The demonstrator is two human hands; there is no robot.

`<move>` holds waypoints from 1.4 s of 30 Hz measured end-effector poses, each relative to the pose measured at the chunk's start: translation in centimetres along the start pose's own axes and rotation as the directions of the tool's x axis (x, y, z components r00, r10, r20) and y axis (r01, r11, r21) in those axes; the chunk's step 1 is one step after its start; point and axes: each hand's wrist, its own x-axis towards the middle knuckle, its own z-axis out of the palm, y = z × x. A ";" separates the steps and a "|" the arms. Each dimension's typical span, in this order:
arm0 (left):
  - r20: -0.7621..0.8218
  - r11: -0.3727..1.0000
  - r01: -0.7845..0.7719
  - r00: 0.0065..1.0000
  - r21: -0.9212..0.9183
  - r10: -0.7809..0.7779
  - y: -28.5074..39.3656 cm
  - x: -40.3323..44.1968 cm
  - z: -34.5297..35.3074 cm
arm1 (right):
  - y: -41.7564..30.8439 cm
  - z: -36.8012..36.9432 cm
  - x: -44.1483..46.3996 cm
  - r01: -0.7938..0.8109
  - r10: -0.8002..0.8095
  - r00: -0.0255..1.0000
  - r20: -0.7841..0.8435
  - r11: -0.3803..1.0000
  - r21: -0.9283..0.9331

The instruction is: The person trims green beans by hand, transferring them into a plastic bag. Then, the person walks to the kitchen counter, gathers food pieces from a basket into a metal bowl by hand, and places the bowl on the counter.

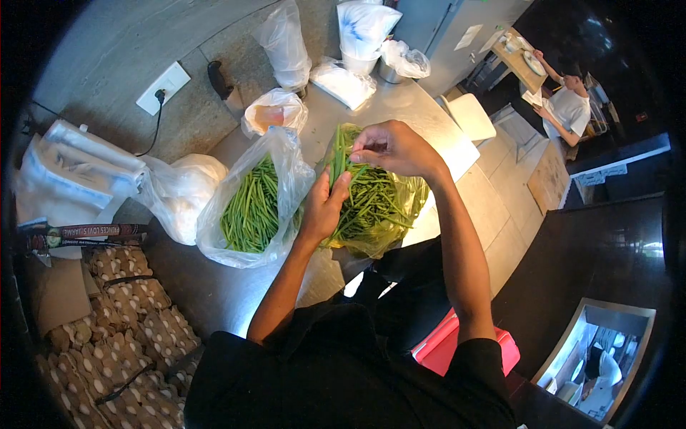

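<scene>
A small bunch of green beans (336,166) sits in the left hand (326,206), with the thumb and fingers closed around it. The beans stand long ways, with their tips pointing to the far side. The right hand (396,151) is just to the right of the tips. Its thumb and fingers are pinched close together, but I cannot tell if a bit of bean is between them. Both hands are very near the bunch, and nothing big stands between the right fingers and the tips. The left hand hides the near ends.

Below the hands, to the right, is a yellowish bag (411,207) full of loose beans. To the left is a clear bag (213,236) with more beans. Farther off are a wrapped bowl (274,118) and a knife (232,100). Egg trays (139,336) are at the near left.
</scene>
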 end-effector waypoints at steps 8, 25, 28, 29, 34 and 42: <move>0.026 0.999 0.030 0.999 -0.038 -0.029 1.2 -0.4 0.0 | -1.4 0.1 -0.4 -0.037 0.035 0.997 0.065 0.999 0.033; -0.003 0.989 0.080 0.997 -0.127 -0.081 2.1 -0.6 -0.2 | -1.4 -0.4 -0.3 -0.021 0.018 1.000 0.020 0.980 0.199; 0.012 0.992 0.104 0.995 -0.070 -0.103 1.7 -0.5 -0.3 | -0.8 0.1 0.0 0.037 -0.038 0.999 0.003 0.989 0.144; 0.003 0.994 0.080 0.997 -0.079 -0.080 1.6 -0.4 -0.1 | -0.9 0.0 0.0 0.012 -0.016 0.999 0.047 0.996 0.086; 0.003 0.995 0.040 0.999 -0.090 -0.040 1.4 -0.3 -0.1 | -1.4 0.0 -0.1 0.070 -0.063 0.994 0.087 0.994 -0.083; 0.058 0.984 0.133 0.990 -0.118 -0.127 1.4 -0.3 -0.5 | -0.6 -0.6 0.3 -0.014 -0.008 0.987 -0.164 0.991 -0.131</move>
